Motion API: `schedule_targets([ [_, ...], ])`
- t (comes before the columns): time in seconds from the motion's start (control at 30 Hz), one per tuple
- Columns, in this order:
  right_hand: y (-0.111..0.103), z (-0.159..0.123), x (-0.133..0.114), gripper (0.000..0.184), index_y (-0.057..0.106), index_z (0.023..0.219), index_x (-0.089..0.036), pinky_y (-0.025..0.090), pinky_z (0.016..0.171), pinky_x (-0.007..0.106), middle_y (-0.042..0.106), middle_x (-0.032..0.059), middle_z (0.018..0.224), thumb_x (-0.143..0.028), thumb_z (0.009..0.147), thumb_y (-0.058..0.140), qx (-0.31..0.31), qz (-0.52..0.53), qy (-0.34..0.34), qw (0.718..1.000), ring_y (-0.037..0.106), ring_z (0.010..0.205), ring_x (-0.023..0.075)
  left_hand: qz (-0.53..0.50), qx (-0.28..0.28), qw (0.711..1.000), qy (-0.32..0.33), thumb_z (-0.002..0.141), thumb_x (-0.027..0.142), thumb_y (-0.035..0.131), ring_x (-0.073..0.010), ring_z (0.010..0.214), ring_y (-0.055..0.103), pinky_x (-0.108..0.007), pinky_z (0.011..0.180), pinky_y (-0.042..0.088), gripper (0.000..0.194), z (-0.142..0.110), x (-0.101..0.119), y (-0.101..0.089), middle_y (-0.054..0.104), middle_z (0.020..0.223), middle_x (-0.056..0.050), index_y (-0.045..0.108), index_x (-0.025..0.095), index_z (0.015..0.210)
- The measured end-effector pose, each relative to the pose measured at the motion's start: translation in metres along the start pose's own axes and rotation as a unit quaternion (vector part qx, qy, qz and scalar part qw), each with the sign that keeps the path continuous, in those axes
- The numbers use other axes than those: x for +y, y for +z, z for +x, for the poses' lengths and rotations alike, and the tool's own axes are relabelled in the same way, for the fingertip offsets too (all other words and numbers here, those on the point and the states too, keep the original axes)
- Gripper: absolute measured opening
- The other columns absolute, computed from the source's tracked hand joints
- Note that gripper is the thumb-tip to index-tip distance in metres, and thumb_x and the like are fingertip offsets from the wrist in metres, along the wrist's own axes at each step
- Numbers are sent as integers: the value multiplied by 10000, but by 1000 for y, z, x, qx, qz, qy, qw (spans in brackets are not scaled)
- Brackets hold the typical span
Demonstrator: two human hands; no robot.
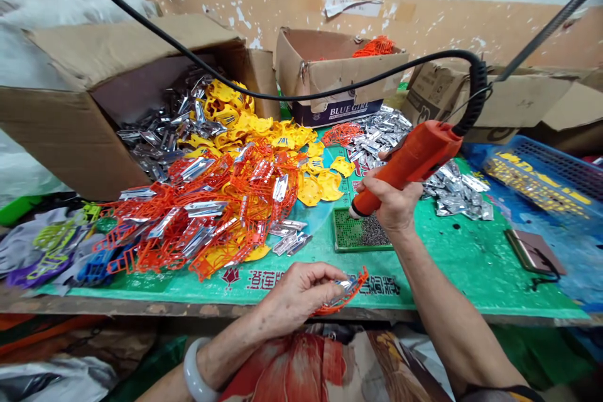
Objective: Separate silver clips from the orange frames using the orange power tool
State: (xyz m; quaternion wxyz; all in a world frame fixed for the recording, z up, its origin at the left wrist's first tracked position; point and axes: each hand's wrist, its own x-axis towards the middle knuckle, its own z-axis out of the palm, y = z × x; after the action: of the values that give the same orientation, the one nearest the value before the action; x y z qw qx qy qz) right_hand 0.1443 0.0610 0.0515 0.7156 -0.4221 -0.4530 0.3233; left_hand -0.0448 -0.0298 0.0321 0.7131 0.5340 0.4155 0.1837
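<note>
My right hand [398, 201] is wrapped round an orange electric screwdriver [409, 160], held tilted with its tip down at the left side of a small green tray [337, 240]. Small dark screws [374, 231] cover much of that tray. Near the front edge of the table, my left hand [306, 295] pinches an orange plastic part [360, 282] with a shiny silver piece [347, 286] on it. To the left of the tray lie a few loose silver pieces [289, 237]. The fingers partly hide the orange part.
A heap of orange and yellow parts [226, 201] spreads across the left, spilling from a cardboard box [61, 138]. More silver pieces [461, 191] lie at right, near a blue basket [556, 166] and a notebook [534, 251]. The screwdriver's black cable [301, 97] arches overhead.
</note>
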Motion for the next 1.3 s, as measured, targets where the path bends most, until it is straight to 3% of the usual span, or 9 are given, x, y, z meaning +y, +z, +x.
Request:
schedule_targets([
  [0.17,0,1,9,366,577,955,-186,498,526,318,616,-50,630,-215,620,722,18,7,-11,1000,600,507,149,-44,-24,998,-27,717,220,655,-70,553,385,-180,507,272,299,0,-3,2,550,646,43,678,173,1011],
  [0.3,0,2,13,381,590,981,-171,498,518,312,624,-45,630,-189,623,717,21,15,-11,1000,599,495,142,5,-20,1000,-9,675,187,666,-103,651,474,-196,587,352,335,-2,-1,1,608,754,20,687,178,1009],
  [0.43,0,1,11,431,567,1031,-181,502,515,316,622,-46,637,-185,625,711,6,22,-16,1000,594,490,143,57,-21,998,10,692,159,618,-95,626,457,-190,557,338,306,-4,1,2,592,736,28,695,190,986],
  [0.6,2,3,9,409,568,1010,-182,491,505,309,611,-47,623,-185,622,699,9,6,-27,1000,571,477,135,89,24,996,10,685,240,676,-89,558,439,-191,514,318,531,-6,-2,3,560,666,60,531,185,1193],
  [0.67,1,4,1,394,580,1003,-182,485,508,309,597,-52,602,-175,625,691,15,19,-29,999,561,472,132,105,43,993,8,681,269,696,-92,563,453,-190,516,321,532,-6,-3,3,571,657,61,521,171,1174],
  [0.8,-5,0,-35,424,588,1039,-200,481,506,314,581,-46,618,-145,625,662,19,86,-22,996,559,492,136,144,82,986,28,733,307,666,-89,557,462,-191,509,311,324,-7,-7,3,569,618,52,621,167,1023],
  [1.0,-14,-35,-94,458,574,1131,-194,494,580,369,600,6,687,-189,676,625,-83,166,27,982,566,585,170,126,89,988,32,726,292,679,-99,585,499,-189,526,356,337,-7,-5,4,595,650,34,641,166,1036],
  [1.13,-13,-58,-97,512,518,1171,-229,507,626,408,602,6,723,-231,689,691,-139,186,49,971,567,620,182,126,104,985,52,704,277,705,-95,585,479,-185,527,359,322,-5,-4,5,563,627,40,653,153,996],
  [1.3,-10,-70,-88,520,475,1205,-208,495,660,401,598,12,745,-214,724,672,-141,193,39,970,555,653,171,115,102,986,66,709,291,713,-83,569,465,-182,521,344,311,-3,-8,5,544,618,52,652,159,984],
])
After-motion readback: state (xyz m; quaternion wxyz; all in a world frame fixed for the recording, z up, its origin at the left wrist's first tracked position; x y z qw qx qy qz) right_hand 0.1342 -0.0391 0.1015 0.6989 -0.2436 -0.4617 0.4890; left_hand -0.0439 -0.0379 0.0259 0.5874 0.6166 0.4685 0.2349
